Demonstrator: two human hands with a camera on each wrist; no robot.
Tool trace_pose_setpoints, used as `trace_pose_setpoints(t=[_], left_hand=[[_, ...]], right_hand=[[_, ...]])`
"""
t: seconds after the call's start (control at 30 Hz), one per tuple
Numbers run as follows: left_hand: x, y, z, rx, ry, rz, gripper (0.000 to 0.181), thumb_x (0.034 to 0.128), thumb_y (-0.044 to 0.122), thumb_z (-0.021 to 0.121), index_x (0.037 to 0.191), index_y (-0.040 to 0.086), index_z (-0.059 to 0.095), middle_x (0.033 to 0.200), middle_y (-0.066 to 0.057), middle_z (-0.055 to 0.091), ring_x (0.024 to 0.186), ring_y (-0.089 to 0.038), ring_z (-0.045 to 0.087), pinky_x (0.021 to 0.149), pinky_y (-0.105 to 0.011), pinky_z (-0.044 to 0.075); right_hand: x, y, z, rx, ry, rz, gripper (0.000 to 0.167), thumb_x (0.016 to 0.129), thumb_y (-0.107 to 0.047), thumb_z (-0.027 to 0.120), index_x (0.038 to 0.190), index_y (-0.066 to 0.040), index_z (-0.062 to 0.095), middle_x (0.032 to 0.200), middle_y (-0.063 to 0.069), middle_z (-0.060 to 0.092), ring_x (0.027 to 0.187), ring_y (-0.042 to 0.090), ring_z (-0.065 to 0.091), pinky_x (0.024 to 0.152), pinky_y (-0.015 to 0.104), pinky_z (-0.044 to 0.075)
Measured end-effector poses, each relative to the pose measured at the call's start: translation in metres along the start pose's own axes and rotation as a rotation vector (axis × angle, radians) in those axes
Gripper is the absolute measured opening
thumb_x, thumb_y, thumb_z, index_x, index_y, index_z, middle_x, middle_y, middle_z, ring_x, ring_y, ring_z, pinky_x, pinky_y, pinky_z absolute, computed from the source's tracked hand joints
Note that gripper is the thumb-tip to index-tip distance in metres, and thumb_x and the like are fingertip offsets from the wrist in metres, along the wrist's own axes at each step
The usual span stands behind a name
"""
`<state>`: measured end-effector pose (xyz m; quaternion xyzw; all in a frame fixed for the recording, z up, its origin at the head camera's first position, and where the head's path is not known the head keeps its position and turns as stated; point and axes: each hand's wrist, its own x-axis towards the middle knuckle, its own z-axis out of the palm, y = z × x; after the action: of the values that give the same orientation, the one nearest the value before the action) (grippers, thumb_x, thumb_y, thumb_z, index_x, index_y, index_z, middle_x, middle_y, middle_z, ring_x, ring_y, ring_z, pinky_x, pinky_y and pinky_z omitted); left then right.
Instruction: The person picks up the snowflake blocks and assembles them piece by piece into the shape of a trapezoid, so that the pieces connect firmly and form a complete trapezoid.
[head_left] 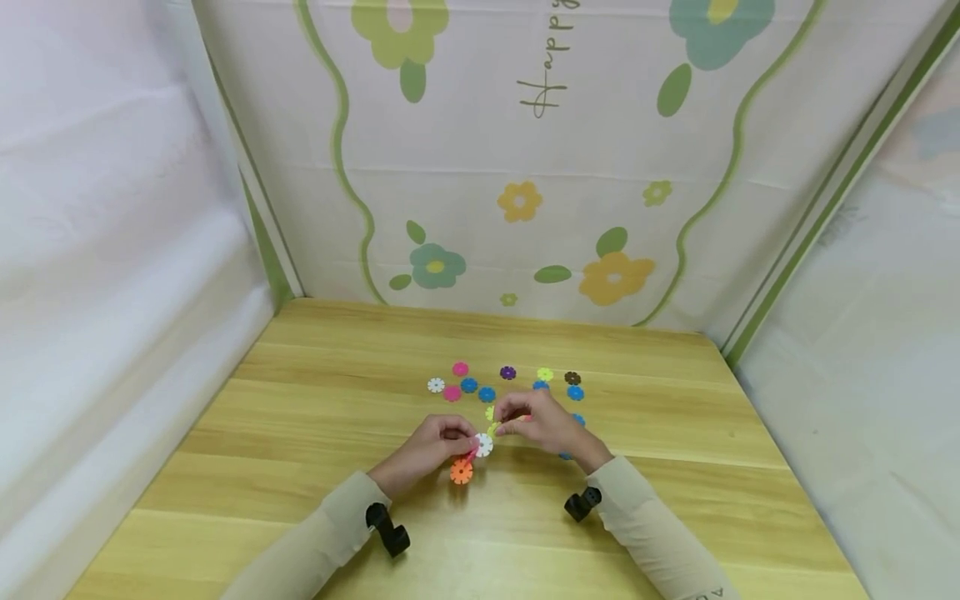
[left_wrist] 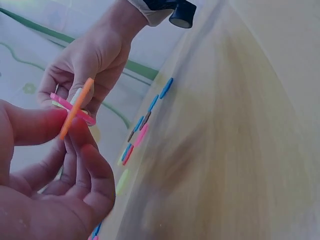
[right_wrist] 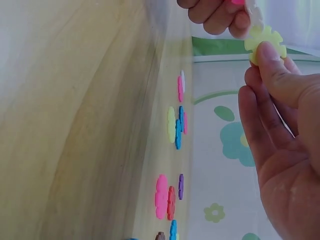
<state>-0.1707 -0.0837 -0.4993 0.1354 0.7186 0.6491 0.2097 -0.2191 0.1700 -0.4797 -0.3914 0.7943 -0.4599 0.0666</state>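
My left hand (head_left: 427, 448) pinches a small joined chain of notched plastic flower discs above the table. In it are an orange disc (head_left: 461, 472), a pink disc (left_wrist: 86, 118) set crosswise to it, and a white disc (head_left: 484, 445). Facing it, my right hand (head_left: 551, 427) pinches a yellow notched disc (right_wrist: 272, 41) between thumb and fingers. The yellow disc meets the white disc (right_wrist: 254, 15) at its edge; whether their notches interlock I cannot tell. In the left wrist view the orange disc stands edge-on before the left fingertips.
Loose flower discs lie on the wooden table (head_left: 322, 375) beyond my hands, among them a white one (head_left: 436, 385), a purple one (head_left: 507, 372), a brown one (head_left: 572, 378) and several blue and pink ones. A patterned cloth wall (head_left: 465, 167) rises behind the table.
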Motion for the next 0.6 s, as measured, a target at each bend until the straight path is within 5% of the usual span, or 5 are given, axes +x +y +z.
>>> trace_pose_setpoints(t=[0.37,0.6], left_hand=[[0.0021,-0.0058,0.0075,-0.047,0.044,-0.013,0.015,0.1029,0.009,0.068,0.11,-0.004,0.071,0.099,-0.007,0.075,0.086,-0.012,0.069,0.076,-0.022,0.058],[0.0002,-0.0094,0.0056,-0.032,0.032,-0.02,0.014,0.1028,0.01,0.069,0.108,-0.003,0.072,0.096,-0.004,0.072,0.085,-0.012,0.066,0.074,-0.021,0.057]], right_hand=[[0.0013,-0.0066,0.0052,-0.075,0.023,-0.069,0.014,0.092,-0.004,0.078,0.093,-0.016,0.072,0.093,0.004,0.077,0.089,0.007,0.073,0.082,0.033,0.064],[0.005,-0.0073,-0.0006,-0.168,-0.126,0.02,0.008,0.096,-0.019,0.077,0.102,-0.015,0.073,0.1,-0.004,0.076,0.097,0.004,0.073,0.089,0.03,0.063]])
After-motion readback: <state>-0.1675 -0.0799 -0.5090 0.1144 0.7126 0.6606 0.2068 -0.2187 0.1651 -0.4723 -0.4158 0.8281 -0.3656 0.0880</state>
